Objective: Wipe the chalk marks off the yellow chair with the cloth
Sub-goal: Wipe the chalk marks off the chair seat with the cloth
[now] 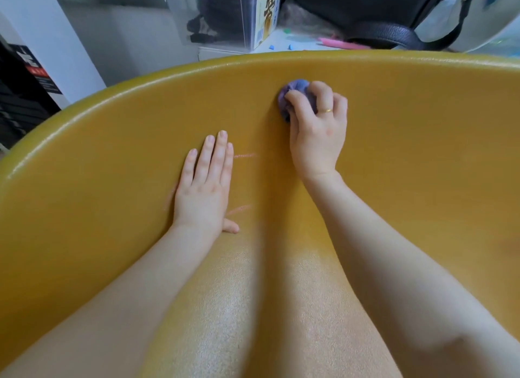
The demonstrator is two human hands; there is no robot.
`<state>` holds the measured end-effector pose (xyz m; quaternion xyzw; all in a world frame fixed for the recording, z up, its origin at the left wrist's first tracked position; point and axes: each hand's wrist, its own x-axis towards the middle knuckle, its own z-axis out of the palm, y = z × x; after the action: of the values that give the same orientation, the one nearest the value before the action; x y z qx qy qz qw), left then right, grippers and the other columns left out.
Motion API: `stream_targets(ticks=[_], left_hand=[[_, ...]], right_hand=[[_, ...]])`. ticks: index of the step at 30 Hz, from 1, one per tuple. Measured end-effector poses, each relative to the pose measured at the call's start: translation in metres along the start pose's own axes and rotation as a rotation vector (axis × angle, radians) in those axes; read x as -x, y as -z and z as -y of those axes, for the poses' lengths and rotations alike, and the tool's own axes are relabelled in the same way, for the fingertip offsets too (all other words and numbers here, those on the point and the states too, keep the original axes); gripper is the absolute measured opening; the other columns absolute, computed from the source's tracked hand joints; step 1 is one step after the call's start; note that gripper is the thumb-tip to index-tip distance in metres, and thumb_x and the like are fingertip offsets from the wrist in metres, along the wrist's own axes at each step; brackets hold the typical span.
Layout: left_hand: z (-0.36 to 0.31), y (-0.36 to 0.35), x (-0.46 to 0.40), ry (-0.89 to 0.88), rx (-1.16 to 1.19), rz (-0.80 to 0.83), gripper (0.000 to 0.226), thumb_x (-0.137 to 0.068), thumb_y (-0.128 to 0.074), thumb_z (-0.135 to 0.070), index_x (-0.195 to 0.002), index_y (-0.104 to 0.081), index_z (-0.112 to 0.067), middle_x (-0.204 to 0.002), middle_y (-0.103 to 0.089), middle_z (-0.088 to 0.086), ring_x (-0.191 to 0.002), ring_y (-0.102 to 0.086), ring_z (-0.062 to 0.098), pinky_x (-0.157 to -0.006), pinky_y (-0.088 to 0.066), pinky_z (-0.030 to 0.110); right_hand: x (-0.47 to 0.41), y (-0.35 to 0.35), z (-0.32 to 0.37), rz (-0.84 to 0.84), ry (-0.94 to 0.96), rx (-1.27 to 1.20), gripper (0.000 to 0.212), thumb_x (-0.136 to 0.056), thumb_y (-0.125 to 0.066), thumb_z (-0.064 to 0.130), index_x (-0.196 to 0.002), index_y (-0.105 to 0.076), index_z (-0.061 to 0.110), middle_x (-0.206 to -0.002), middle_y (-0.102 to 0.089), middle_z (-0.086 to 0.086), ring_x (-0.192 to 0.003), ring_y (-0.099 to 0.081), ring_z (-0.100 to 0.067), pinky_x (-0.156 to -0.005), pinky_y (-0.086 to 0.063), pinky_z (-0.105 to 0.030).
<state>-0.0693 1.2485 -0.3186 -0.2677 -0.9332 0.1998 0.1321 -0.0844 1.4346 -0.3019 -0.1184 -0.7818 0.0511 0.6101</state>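
Observation:
The yellow chair (422,152) fills most of the view, its curved back rising toward the top. My right hand (318,130) is closed around a bunched purple cloth (295,92) and presses it against the chair back near the upper middle. My left hand (205,183) lies flat on the chair with its fingers together, holding nothing. Faint pink chalk marks (244,155) show just right of the left fingers, another chalk streak (239,208) sits near the left thumb, and a pale streak lies partly under the hand's left edge.
Behind the chair's rim stand a printed box (266,14), a black bag with a strap (394,25) and a white surface with pink and blue chalk pieces (343,43). A dark shelf unit (19,96) is at the far left.

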Motion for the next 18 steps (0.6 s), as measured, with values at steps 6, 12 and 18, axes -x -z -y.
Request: stream_targets(ticks=[6,12,18], left_hand=[[-0.002,0.007,0.002,0.013,0.002,0.009,0.144,-0.056,-0.063,-0.074,-0.137,0.029,0.003,-0.151,0.027,0.017,-0.142,0.017,0.029,-0.115,0.007,0.041],[0.000,0.008,0.003,0.006,0.031,0.052,0.143,-0.058,-0.063,-0.072,-0.137,0.031,0.001,-0.150,0.030,0.015,-0.141,0.021,0.027,-0.114,0.012,0.039],[0.000,0.005,-0.001,0.006,0.043,0.048,0.145,-0.057,-0.065,-0.071,-0.135,0.032,0.002,-0.150,0.030,0.015,-0.141,0.020,0.027,-0.113,0.012,0.038]], right_hand=[[0.130,0.043,0.023,0.476,0.105,-0.197,0.008,-0.082,-0.056,0.015,-0.086,-0.060,0.020,-0.105,-0.058,-0.008,-0.079,-0.046,-0.027,-0.060,-0.048,-0.035],[0.149,0.062,0.015,0.591,0.268,-0.194,0.011,-0.080,-0.053,0.015,-0.081,-0.061,0.022,-0.095,-0.062,-0.005,-0.070,-0.038,-0.023,-0.051,-0.045,-0.032],[0.035,0.017,0.027,0.275,0.089,-0.022,0.010,-0.076,-0.057,0.015,-0.078,-0.066,0.020,-0.090,-0.065,-0.007,-0.068,-0.051,-0.026,-0.056,-0.036,-0.032]])
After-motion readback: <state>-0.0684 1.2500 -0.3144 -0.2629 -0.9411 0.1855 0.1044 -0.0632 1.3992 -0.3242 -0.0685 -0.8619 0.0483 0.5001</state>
